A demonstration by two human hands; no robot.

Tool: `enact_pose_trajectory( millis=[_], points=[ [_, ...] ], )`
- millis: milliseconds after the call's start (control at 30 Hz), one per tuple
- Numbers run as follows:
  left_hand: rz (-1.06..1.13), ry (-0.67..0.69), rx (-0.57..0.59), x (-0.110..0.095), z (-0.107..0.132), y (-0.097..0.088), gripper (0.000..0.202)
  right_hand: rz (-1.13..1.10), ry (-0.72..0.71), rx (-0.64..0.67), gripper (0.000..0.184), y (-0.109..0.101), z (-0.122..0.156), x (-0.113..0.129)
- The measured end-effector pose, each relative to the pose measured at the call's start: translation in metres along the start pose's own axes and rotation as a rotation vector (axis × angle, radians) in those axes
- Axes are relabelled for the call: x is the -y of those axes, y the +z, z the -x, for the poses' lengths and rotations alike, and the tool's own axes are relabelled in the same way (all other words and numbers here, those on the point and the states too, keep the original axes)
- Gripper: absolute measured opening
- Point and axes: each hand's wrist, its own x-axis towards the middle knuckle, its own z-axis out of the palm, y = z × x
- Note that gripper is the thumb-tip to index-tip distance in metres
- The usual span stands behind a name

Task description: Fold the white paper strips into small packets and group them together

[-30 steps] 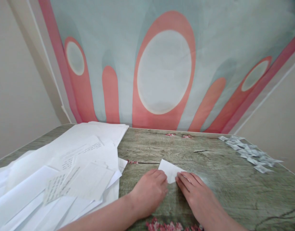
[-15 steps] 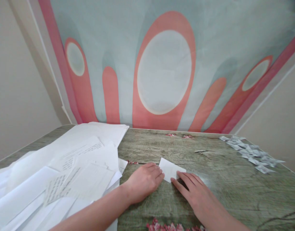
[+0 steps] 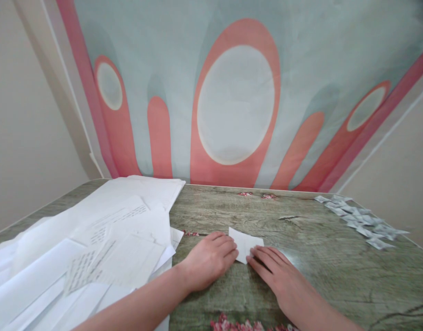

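Note:
A small white piece of paper (image 3: 245, 243) lies on the wood-patterned tabletop between my two hands, its surface slightly bent. My left hand (image 3: 211, 257) rests palm down with its fingers closed over the paper's left edge; the fingertips hide that edge. On the other side, my right hand (image 3: 273, 266) grips the paper's right edge between thumb and fingers. The paper's far edge and middle show in the gap between the hands.
Large white sheets and printed slips form a loose pile (image 3: 128, 257) at the left. Several small folded paper pieces (image 3: 363, 218) lie scattered at the far right. Behind the table (image 3: 318, 225) hangs a grey-green backdrop (image 3: 177, 59) with coral shapes.
My hands have drawn slightly closer together. The paper's right edge has shifted left and the paper looks more bent than before.

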Motion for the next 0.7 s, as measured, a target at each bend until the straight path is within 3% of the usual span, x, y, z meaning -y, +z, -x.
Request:
enact_pose_trajectory(
  millis=[133,300,467,700],
  points=[
    [0.054,-0.034,-0.035,0.005,0.003,0.005,0.017,-0.060,0.019,0.035,0.047,-0.002,0.000,-0.002],
    [0.116,0.053,-0.028,-0.001,0.001,0.004,0.019,-0.132,0.026,0.077,0.050,-0.005,-0.003,-0.003],
    [0.164,0.071,-0.015,-0.005,0.000,0.004,0.022,-0.212,0.027,0.038,0.045,-0.013,-0.008,-0.003],
    [0.216,0.029,0.036,-0.002,0.003,0.006,0.023,-0.162,-0.032,0.079,0.047,-0.017,-0.005,-0.007]
  ],
)
